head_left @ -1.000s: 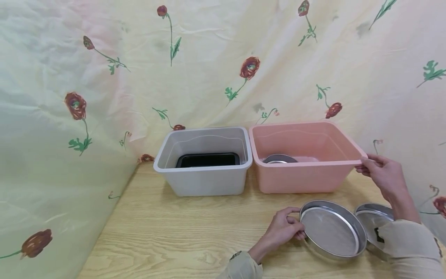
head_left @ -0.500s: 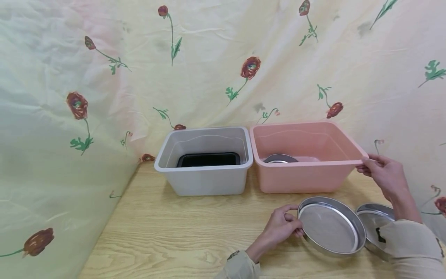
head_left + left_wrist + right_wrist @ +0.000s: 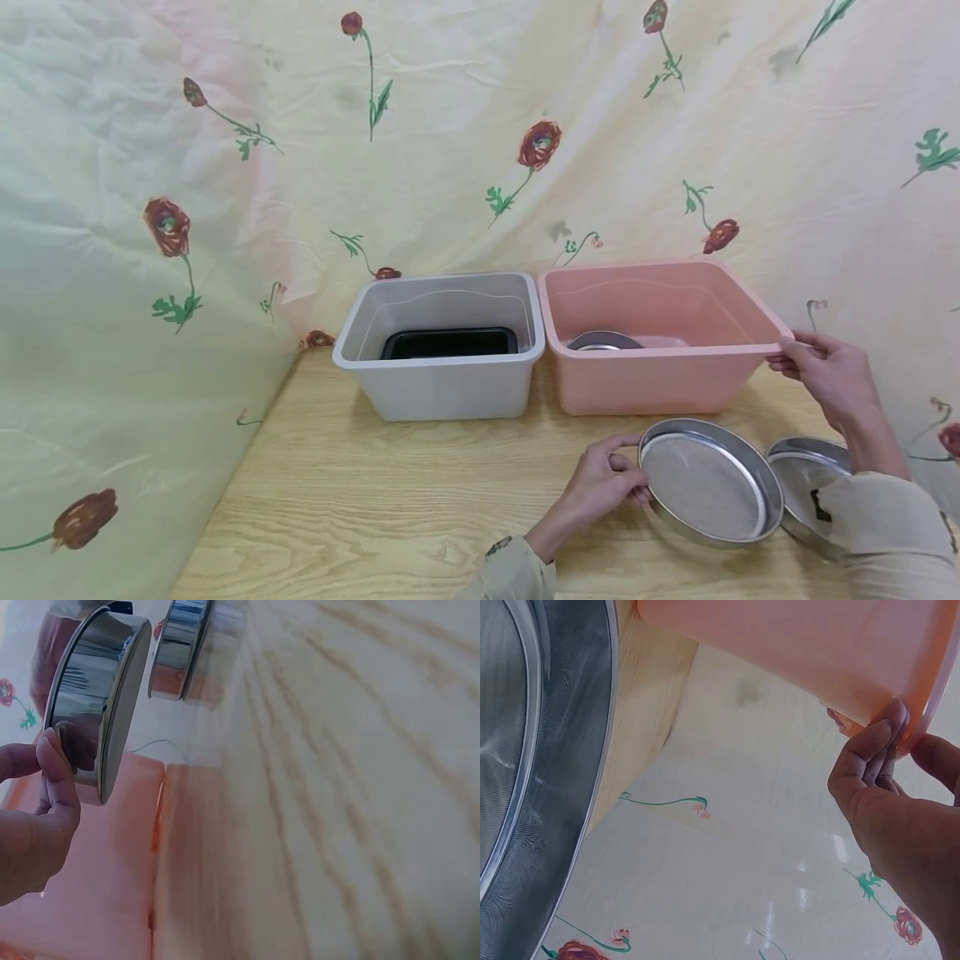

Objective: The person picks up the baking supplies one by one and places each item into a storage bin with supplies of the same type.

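My left hand [image 3: 600, 483] pinches the left rim of a round steel sieve [image 3: 705, 487], thumb on one side and fingers on the other. In the left wrist view this sieve [image 3: 101, 697] is tilted and held above the table. With its thumb and fingers, my right hand [image 3: 836, 379] grips the front right corner of the pink bin [image 3: 637, 387]. A second steel sieve [image 3: 802, 475] lies on the table to the right, partly covered by my right sleeve; its mesh [image 3: 499, 727] shows in the right wrist view. Inside the pink bin lies a round metal piece [image 3: 603, 340], mostly hidden by the front wall.
Left of the pink bin, close against it, stands a light grey bin [image 3: 450, 392] with a black tray [image 3: 450, 342] inside. Both are on a wooden table [image 3: 337, 500]. A flowered cloth [image 3: 450, 167] hangs behind and at the sides.
The held sieve has risen a little and shifted slightly left and away from me, along with my left hand. My right hand keeps its grip on the pink bin's corner.
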